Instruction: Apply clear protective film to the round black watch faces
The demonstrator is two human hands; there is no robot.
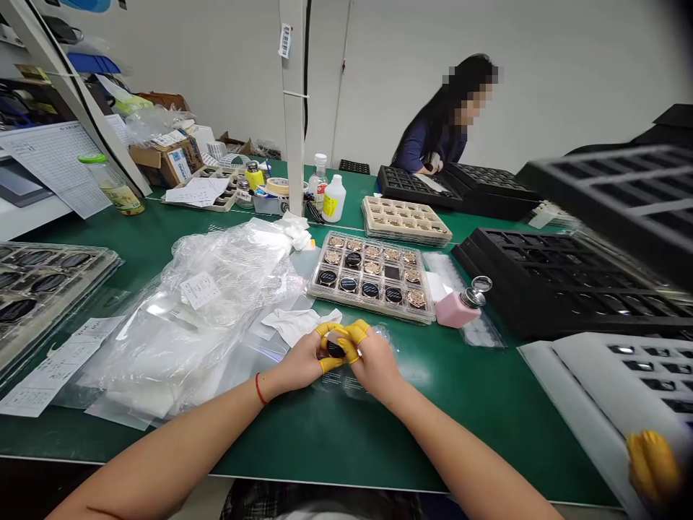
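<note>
My left hand (306, 359) and my right hand (376, 361), with yellow finger cots on the fingertips, meet above the front of the green table. Between their fingertips is a round black watch part (335, 349) with a dark face; the fingers of both hands are closed on it and hide its edges. Beyond them lies a clear plastic tray (373, 309) with gold openwork pieces and black round pieces in its pockets. A crumpled white cloth (295, 325) lies just beyond my left hand, and clear film sheets lie beneath both hands.
Plastic bags (189, 310) cover the table to the left, beside another tray (54, 271). A pink pump bottle (458, 310) stands right of the middle tray. Black trays (520, 289) fill the right side. A yellow-tipped hand (652, 462) shows lower right; a person (433, 133) sits across.
</note>
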